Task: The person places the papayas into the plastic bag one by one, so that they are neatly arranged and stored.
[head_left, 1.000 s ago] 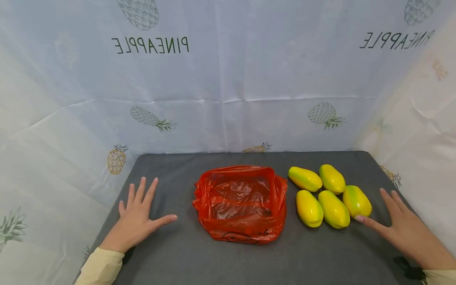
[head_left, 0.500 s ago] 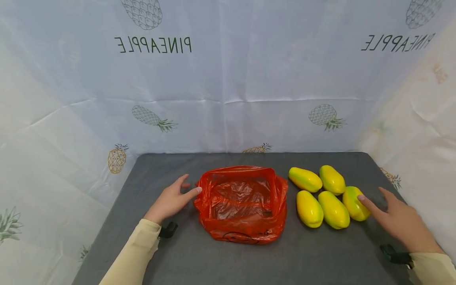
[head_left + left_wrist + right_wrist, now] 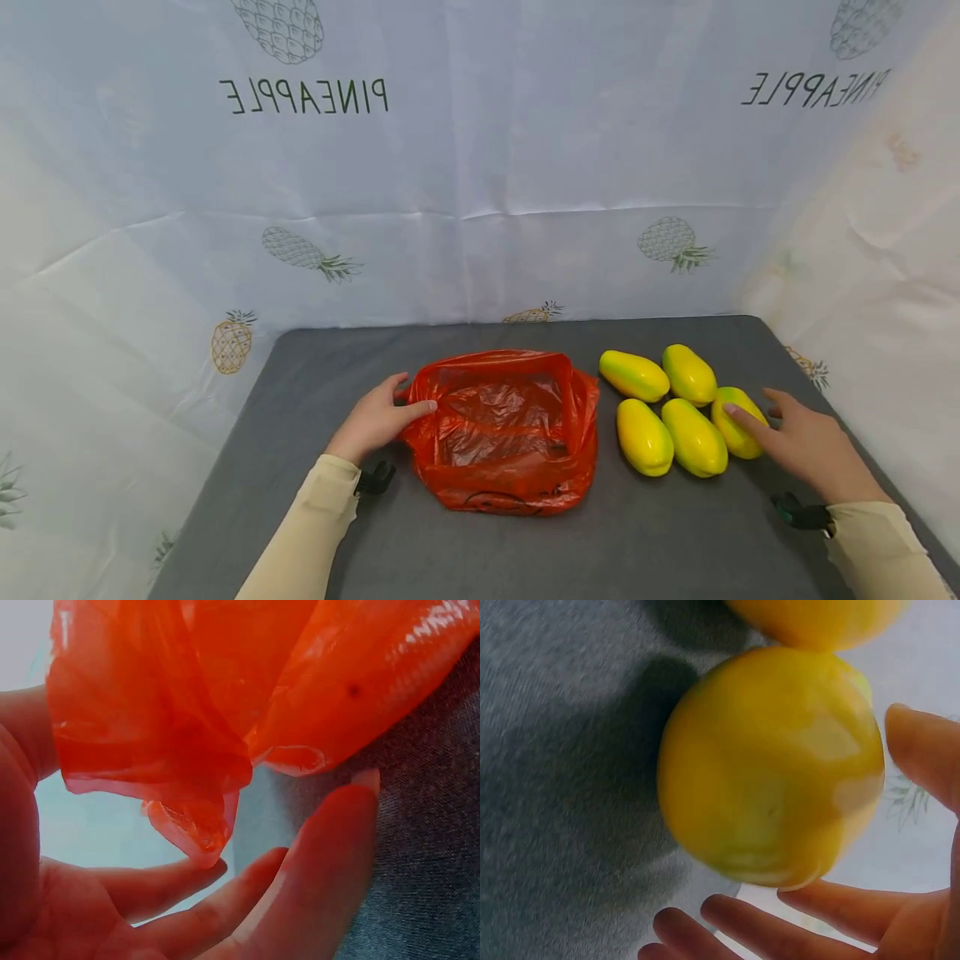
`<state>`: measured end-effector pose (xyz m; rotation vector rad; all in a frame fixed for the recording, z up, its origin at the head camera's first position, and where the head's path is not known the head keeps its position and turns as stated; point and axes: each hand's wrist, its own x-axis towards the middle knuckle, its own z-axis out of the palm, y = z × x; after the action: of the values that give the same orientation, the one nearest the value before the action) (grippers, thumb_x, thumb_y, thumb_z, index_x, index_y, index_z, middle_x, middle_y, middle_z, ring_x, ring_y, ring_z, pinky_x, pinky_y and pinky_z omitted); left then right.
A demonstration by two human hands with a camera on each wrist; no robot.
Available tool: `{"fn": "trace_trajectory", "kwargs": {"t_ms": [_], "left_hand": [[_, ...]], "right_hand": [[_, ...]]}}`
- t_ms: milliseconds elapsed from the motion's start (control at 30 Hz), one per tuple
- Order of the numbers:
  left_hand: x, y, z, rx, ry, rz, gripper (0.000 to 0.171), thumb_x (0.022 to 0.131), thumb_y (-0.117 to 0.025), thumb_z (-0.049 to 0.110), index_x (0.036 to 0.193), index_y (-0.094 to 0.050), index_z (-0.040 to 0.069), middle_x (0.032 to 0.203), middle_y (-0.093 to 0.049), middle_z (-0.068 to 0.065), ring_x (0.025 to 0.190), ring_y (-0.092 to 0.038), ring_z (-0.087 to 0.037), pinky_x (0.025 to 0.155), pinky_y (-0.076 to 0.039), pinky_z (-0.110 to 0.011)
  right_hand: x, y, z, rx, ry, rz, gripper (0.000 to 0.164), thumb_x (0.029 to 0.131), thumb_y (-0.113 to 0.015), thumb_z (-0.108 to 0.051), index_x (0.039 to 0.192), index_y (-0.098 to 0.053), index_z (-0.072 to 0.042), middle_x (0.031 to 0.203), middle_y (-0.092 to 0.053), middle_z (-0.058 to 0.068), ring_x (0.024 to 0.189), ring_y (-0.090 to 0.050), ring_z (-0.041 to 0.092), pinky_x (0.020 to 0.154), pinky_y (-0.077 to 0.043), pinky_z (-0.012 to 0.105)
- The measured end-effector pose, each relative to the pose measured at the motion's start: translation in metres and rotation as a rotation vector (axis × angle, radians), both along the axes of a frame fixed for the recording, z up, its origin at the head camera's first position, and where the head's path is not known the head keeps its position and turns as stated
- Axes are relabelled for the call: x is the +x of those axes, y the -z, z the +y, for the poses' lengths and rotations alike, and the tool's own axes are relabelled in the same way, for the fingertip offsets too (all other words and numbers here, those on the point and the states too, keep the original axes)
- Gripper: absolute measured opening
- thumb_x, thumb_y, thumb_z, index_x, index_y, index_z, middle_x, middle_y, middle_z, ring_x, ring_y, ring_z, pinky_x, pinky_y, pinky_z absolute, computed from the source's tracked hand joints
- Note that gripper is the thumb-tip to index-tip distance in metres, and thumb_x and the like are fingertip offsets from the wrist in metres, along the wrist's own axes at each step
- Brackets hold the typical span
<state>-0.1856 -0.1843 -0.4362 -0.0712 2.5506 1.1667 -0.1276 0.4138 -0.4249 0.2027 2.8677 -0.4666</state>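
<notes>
A crinkled red plastic bag [image 3: 517, 492] lies with its mouth spread wide in the middle of the table. At its left rim is my left hand [image 3: 371, 425], thumb over the near side and fingers behind. The left wrist view shows the bag's edge [image 3: 150, 742] hanging between thumb and fingers, which are apart, with a fingertip against its lower corner. My right hand [image 3: 813, 450] is spread around the rightmost glossy yellow-green fruit [image 3: 742, 437], like a mango or papaya. In the right wrist view, thumb and fingers stand on opposite sides of that fruit [image 3: 765, 772], not closed firmly on it.
Several similar fruits [image 3: 693, 437] lie close together between the bag and my right hand. A dark grey cloth covers the table [image 3: 487, 558]. Pineapple-printed white curtains [image 3: 465, 167] surround its back and sides.
My left hand has moved rightward from the table's left side to the bag's rim. My right hand has come inward to the rightmost fruit. Bag and fruits lie as before.
</notes>
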Motion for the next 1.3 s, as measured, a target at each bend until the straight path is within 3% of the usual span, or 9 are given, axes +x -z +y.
{"fn": "trace_trajectory", "kwargs": {"t_ms": [300,567,767,1033,1200,1300], "left_hand": [[0.000,0.004,-0.003,0.017,0.016,0.037,0.080,0.100,-0.073,0.045,0.166,-0.041,0.012,0.159,-0.056,-0.020,0.133,-0.064,-0.037,0.110,-0.054,-0.059],[0.002,0.010,0.001,0.062,0.034,0.068,0.083,0.095,-0.079,0.048,0.162,-0.048,0.011,0.155,-0.061,-0.015,0.123,-0.068,-0.031,0.108,-0.056,-0.058],[-0.001,0.008,0.000,0.070,0.026,0.073,0.078,0.095,-0.080,0.039,0.160,-0.049,0.009,0.153,-0.062,-0.014,0.118,-0.069,-0.028,0.103,-0.059,-0.054],[-0.003,0.010,-0.001,0.093,0.007,0.040,0.075,0.097,-0.078,0.036,0.160,-0.047,0.009,0.148,-0.064,-0.015,0.104,-0.072,-0.022,0.090,-0.064,-0.045],[-0.003,0.010,-0.002,0.096,0.003,0.032,0.074,0.099,-0.076,0.035,0.161,-0.046,0.009,0.146,-0.065,-0.015,0.100,-0.073,-0.021,0.086,-0.064,-0.042],[-0.002,0.009,-0.001,0.097,0.005,0.034,0.072,0.100,-0.075,0.035,0.160,-0.046,0.010,0.147,-0.064,-0.015,0.100,-0.072,-0.021,0.087,-0.064,-0.043]], "right_hand": [[-0.006,-0.001,-0.008,0.021,-0.006,-0.030,0.112,0.104,-0.041,-0.077,0.155,-0.031,0.022,0.139,-0.054,0.049,0.112,-0.060,0.066,0.080,-0.054,0.067],[-0.007,-0.001,-0.011,0.035,-0.014,-0.048,0.107,0.105,-0.042,-0.074,0.152,-0.035,0.023,0.142,-0.048,0.051,0.114,-0.056,0.069,0.082,-0.053,0.069],[-0.005,-0.005,-0.013,0.061,0.000,-0.018,0.106,0.105,-0.046,-0.072,0.149,-0.037,0.024,0.136,-0.052,0.051,0.107,-0.061,0.066,0.076,-0.054,0.064],[0.001,-0.034,-0.033,0.062,0.068,0.147,0.101,0.105,-0.049,-0.069,0.153,-0.036,0.020,0.129,-0.058,0.048,0.087,-0.066,0.053,0.068,-0.052,0.057],[-0.001,-0.062,-0.071,0.039,0.059,0.264,0.099,0.105,-0.051,-0.068,0.159,-0.034,0.013,0.134,-0.056,0.047,0.093,-0.064,0.053,0.070,-0.050,0.060],[-0.003,-0.076,-0.097,0.008,0.020,0.307,0.097,0.105,-0.053,-0.067,0.161,-0.034,0.011,0.131,-0.062,0.043,0.087,-0.066,0.046,0.066,-0.051,0.053]]}}
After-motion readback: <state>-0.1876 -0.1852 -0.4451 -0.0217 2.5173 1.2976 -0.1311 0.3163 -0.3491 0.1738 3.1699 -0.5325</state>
